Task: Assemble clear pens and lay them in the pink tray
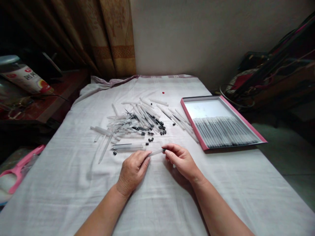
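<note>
My left hand is closed around one end of a translucent pen barrel. At its other end, the fingers of my right hand pinch a small black end piece; whether it sits inside the barrel or only against it I cannot tell. Beyond my hands lies a loose heap of clear pen barrels and dark refills. Small black plugs are scattered at the heap's near side. A few barrels lie side by side just past my left hand.
A pink-edged box on the right holds a row of pens in its near half. A small red piece lies farther back. White cloth covers the table. Left of it stand a jar and something with a pink handle.
</note>
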Motion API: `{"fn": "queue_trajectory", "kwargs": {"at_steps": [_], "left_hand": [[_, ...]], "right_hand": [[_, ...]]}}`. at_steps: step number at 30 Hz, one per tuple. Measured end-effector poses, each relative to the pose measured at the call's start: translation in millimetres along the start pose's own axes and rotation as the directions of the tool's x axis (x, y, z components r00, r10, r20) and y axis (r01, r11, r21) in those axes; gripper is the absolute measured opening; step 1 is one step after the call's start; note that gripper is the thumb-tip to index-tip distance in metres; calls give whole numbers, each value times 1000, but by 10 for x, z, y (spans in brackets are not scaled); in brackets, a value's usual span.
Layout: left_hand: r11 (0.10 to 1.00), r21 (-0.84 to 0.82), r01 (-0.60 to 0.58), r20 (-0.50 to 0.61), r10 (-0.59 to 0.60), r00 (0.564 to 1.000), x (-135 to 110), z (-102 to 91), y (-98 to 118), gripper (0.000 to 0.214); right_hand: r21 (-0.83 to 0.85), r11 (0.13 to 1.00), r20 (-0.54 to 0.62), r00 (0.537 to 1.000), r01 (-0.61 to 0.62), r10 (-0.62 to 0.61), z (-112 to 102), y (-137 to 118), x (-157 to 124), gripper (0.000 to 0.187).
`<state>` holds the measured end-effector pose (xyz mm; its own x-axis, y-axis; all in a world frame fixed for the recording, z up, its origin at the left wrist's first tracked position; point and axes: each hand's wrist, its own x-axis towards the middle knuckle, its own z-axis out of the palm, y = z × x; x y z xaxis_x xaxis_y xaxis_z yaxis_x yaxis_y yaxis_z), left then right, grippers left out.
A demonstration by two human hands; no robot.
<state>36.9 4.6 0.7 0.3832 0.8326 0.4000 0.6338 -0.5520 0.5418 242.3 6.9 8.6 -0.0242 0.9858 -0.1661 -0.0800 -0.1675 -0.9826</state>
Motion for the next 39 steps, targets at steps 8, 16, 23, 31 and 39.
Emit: {"fn": "queue_trajectory", "kwargs": {"at_steps": [8, 16, 23, 31, 39], "left_hand": [[998, 46, -31, 17, 30, 999, -17, -6, -1, 26], [989, 120, -89, 26, 87, 996, -38, -18, 1, 25], [996, 59, -68, 19, 67, 998, -7, -43, 17, 24], [999, 19, -26, 13, 26, 1000, -16, -31, -23, 25], [999, 33, -42, 12, 42, 999, -11, -22, -7, 24]], "right_hand": [[-442, 818, 100, 926, 368, -363, -85, 74, -15, 19], [-705, 618, 157, 926, 348, -343, -81, 18, -18, 40], [-554, 777, 124, 952, 301, -280, -95, 57, -47, 35], [-472, 821, 114, 946, 321, -304, -65, 38, -32, 15], [-551, 785, 83, 955, 283, -286, -60, 28, -39, 31]]}}
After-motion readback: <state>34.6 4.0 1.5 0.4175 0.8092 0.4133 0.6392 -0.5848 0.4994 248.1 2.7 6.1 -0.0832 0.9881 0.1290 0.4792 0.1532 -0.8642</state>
